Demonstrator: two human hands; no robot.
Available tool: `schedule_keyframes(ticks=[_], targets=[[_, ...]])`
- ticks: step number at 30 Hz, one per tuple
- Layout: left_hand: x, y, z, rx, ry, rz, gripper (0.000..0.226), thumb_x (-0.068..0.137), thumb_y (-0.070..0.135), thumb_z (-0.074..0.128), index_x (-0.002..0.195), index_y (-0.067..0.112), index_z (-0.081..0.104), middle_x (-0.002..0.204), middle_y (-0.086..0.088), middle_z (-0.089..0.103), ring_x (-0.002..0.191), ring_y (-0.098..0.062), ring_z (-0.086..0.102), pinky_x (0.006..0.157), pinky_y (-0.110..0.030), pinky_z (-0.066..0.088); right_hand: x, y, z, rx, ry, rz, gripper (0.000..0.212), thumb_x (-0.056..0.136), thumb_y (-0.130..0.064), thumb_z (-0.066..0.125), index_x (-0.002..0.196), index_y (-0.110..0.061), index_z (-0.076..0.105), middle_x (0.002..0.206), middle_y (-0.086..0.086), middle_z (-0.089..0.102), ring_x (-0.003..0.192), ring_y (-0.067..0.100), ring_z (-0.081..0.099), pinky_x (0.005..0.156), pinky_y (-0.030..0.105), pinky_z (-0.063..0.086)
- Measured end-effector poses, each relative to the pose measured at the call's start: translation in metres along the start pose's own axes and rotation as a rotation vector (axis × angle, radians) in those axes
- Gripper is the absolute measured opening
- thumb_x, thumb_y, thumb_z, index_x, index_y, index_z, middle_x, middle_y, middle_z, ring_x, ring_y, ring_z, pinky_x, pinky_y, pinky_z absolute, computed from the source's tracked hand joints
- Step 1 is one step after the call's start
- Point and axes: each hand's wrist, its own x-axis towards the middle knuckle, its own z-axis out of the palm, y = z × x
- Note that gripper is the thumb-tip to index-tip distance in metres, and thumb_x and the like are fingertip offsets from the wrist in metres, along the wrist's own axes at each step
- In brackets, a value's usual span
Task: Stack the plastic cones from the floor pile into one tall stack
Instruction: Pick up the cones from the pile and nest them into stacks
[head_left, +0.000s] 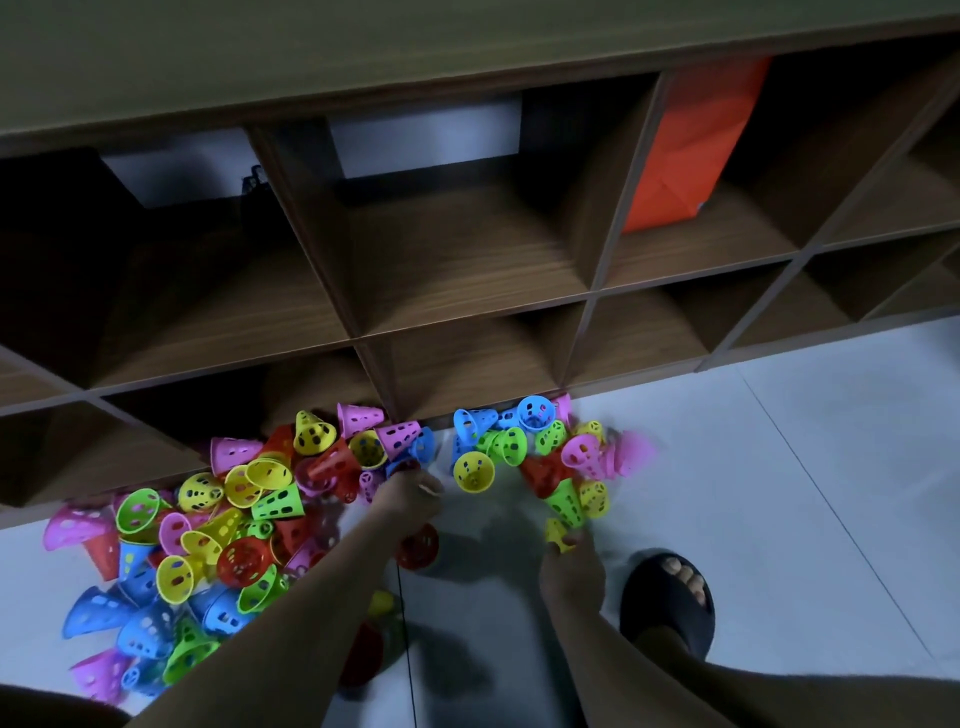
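Note:
Small perforated plastic cones in pink, yellow, green, blue and red lie in a large floor pile (208, 519) on the left. A smaller cone pile (540, 447) lies on the right against the shelf base. My left hand (410, 499) reaches between the two piles with curled fingers and grips a red cone (418, 545) that shows just below it. More red and yellow cones (382, 603) show under my left forearm, partly hidden. My right hand (571, 571) pinches a yellow cone (557, 534) at the near edge of the right pile.
A wooden cubby shelf (467, 322) stands right behind the piles; an orange bag (691, 145) sits in an upper right compartment. My foot in a black slipper (670, 597) rests on the pale tiled floor (779, 519) beside my right hand.

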Motion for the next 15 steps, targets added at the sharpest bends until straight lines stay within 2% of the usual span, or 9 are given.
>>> schedule_keyframes(ticks=[1, 3, 6, 8, 10, 13, 15], targets=[[0.000, -0.004, 0.002, 0.007, 0.012, -0.014, 0.013, 0.090, 0.014, 0.075, 0.100, 0.022, 0.074, 0.091, 0.002, 0.072, 0.074, -0.009, 0.066, 0.059, -0.012, 0.052, 0.002, 0.001, 0.000, -0.007, -0.015, -0.004, 0.020, 0.095, -0.031, 0.063, 0.113, -0.026, 0.059, 0.117, 0.010, 0.070, 0.113, 0.037, 0.065, 0.091, 0.042, 0.051], [0.002, -0.009, 0.003, -0.012, 0.071, -0.027, 0.005, 0.094, 0.016, 0.071, 0.096, 0.020, 0.074, 0.084, 0.001, 0.074, 0.075, -0.015, 0.069, 0.066, -0.019, 0.055, 0.005, 0.000, 0.000, -0.012, -0.035, -0.023, 0.025, 0.096, -0.031, 0.062, 0.120, -0.025, 0.062, 0.122, 0.009, 0.070, 0.115, 0.036, 0.065, 0.093, 0.041, 0.051], [0.009, -0.005, 0.006, -0.053, 0.081, -0.050, 0.013, 0.096, 0.021, 0.065, 0.086, 0.018, 0.074, 0.072, -0.002, 0.076, 0.072, -0.023, 0.074, 0.071, -0.033, 0.064, 0.010, -0.001, 0.004, 0.003, -0.059, -0.014, 0.027, 0.098, -0.037, 0.060, 0.122, -0.028, 0.066, 0.126, 0.006, 0.070, 0.119, 0.034, 0.064, 0.096, 0.039, 0.050], [0.019, 0.002, 0.014, -0.050, 0.081, -0.024, 0.015, 0.093, 0.021, 0.064, 0.083, 0.019, 0.075, 0.070, -0.002, 0.075, 0.067, -0.020, 0.073, 0.065, -0.029, 0.062, 0.015, -0.001, 0.002, -0.017, -0.073, 0.009, 0.026, 0.098, -0.034, 0.060, 0.122, -0.028, 0.067, 0.128, 0.005, 0.070, 0.120, 0.033, 0.064, 0.098, 0.037, 0.050], [0.022, 0.016, 0.024, -0.045, 0.058, 0.000, 0.011, 0.091, 0.018, 0.066, 0.088, 0.023, 0.076, 0.068, 0.000, 0.074, 0.059, -0.014, 0.067, 0.054, -0.020, 0.052, 0.019, 0.001, 0.000, -0.046, -0.123, 0.011, 0.033, 0.096, -0.026, 0.058, 0.128, -0.027, 0.066, 0.133, 0.005, 0.068, 0.124, 0.031, 0.062, 0.099, 0.034, 0.047], [0.030, 0.032, 0.041, -0.137, -0.022, -0.066, 0.021, 0.088, 0.018, 0.068, 0.106, 0.029, 0.072, 0.068, 0.001, 0.073, 0.052, -0.012, 0.061, 0.054, -0.020, 0.048, 0.023, 0.002, -0.003, -0.067, -0.194, -0.012, 0.038, 0.099, -0.020, 0.054, 0.135, -0.026, 0.062, 0.139, 0.005, 0.064, 0.129, 0.031, 0.059, 0.099, 0.033, 0.043], [0.034, 0.037, 0.053, -0.168, -0.084, -0.115, 0.028, 0.091, 0.015, 0.067, 0.116, 0.029, 0.069, 0.079, -0.002, 0.072, 0.058, -0.014, 0.064, 0.055, -0.021, 0.051, 0.024, 0.003, -0.003, -0.077, -0.198, -0.024, 0.037, 0.099, -0.021, 0.053, 0.135, -0.026, 0.062, 0.138, 0.005, 0.064, 0.127, 0.031, 0.059, 0.099, 0.033, 0.044]])
